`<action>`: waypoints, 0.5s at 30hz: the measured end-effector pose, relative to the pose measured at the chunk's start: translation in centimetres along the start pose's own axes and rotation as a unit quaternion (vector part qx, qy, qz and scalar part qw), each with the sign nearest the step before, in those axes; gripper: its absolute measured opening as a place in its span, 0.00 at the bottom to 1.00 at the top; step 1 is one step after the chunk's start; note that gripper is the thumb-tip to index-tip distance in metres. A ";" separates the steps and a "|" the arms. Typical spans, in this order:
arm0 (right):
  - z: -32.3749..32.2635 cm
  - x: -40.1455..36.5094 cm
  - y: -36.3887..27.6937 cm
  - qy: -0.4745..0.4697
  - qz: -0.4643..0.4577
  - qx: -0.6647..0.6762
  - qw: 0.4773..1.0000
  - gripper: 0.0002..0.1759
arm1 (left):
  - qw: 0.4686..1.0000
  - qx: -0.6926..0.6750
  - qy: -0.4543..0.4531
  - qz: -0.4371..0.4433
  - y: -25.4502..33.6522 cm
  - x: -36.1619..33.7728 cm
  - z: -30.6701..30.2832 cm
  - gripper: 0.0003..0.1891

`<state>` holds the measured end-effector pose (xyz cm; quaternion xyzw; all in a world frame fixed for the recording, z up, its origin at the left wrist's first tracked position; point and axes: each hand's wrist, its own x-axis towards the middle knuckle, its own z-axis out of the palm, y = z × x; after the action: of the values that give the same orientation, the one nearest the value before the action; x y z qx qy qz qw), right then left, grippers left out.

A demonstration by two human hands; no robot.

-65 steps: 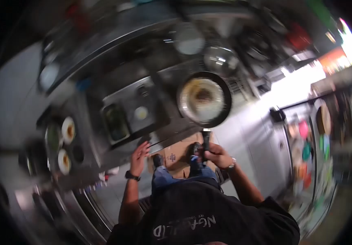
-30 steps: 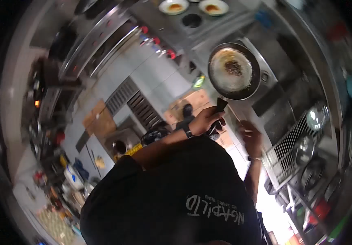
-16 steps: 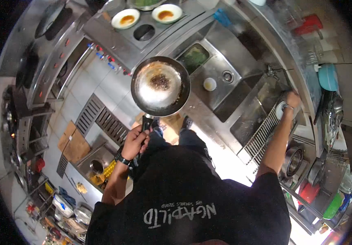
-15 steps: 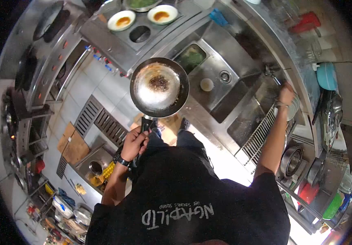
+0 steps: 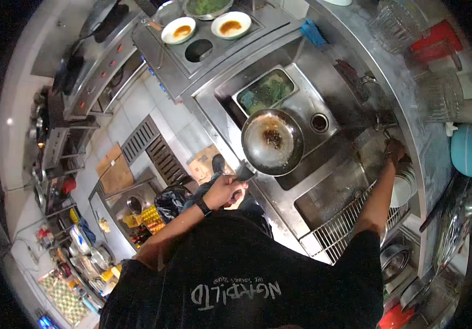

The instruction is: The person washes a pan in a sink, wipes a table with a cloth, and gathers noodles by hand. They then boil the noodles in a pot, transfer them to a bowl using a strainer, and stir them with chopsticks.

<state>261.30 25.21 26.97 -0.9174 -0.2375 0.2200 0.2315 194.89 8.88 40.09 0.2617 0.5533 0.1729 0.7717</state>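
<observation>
Left hand (image 5: 226, 190) clasps a round dark metal frying pan (image 5: 269, 151); right hand (image 5: 393, 150), hold unclear. Careless tilting could spill dark-brown residue (image 5: 272, 137).

1. Fisheye: heavy bending toward rim, corners black.
2. Middle bright, fairly sharp; glassware (image 5: 438, 96) near 3 o'clock soft, smeared.
3. Floor strip (image 5: 288, 240) at 5 o'clock blown white.
4. Pan (image 5: 260, 148), just off centre toward 2: dull glare.
5. Right hand (image 5: 393, 151), 3 o'clock: shadowed.
6. Shirt (image 5: 247, 263), 6 o'clock: near-black.
</observation>
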 end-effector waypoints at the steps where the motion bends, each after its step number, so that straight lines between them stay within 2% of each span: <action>1: 0.4 0.5 1.8 0.128 -0.176 -0.247 0.944 0.18 | 1.000 -0.005 0.012 -0.008 -0.9 0.0 -0.2 0.10; 2: 1.1 1.6 3.3 0.244 -0.333 -0.464 0.783 0.16 | 1.000 -0.011 0.022 -0.015 -1.5 0.1 -0.8 0.10; 3: 1.3 2.0 3.7 0.227 -0.315 -0.472 0.791 0.17 | 0.999 -0.011 0.027 -0.014 -1.3 -0.1 -1.2 0.10; 5: 1.9 3.5 4.3 0.150 -0.197 -0.366 0.897 0.19 | 0.999 0.005 0.029 -0.030 -1.3 -0.7 -1.7 0.10; 7: 2.6 5.5 4.7 0.122 -0.149 -0.303 0.933 0.21 | 0.999 0.008 0.035 -0.027 -0.5 -1.1 -1.8 0.10; 9: 3.1 8.5 6.1 0.149 -0.144 -0.285 0.936 0.23 | 1.000 0.012 0.016 -0.024 -0.1 0.0 -1.6 0.11; 10: 3.8 12.2 7.8 0.187 -0.154 -0.284 0.928 0.24 | 0.999 0.016 0.023 -0.026 -0.1 1.0 -1.3 0.12; 11: 6.7 19.5 11.7 0.274 -0.185 -0.256 0.908 0.25 | 1.000 0.007 -0.001 -0.025 0.3 2.2 -0.9 0.12; 13: 3.6 8.7 5.4 0.234 -0.186 -0.346 0.889 0.25 | 0.999 -0.021 -0.019 -0.035 0.7 4.7 0.4 0.13; 14: 1.6 1.6 1.0 0.214 -0.190 -0.388 0.876 0.25 | 0.997 -0.046 -0.060 -0.018 1.0 5.9 1.1 0.13; 15: 1.4 -1.9 -1.3 0.214 -0.219 -0.362 0.880 0.26 | 0.996 -0.056 -0.068 -0.022 2.2 6.6 2.4 0.12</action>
<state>258.61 25.68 27.11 -0.8865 -0.4401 -0.1398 -0.0294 199.37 13.77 36.98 0.2174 0.4943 0.1683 0.8247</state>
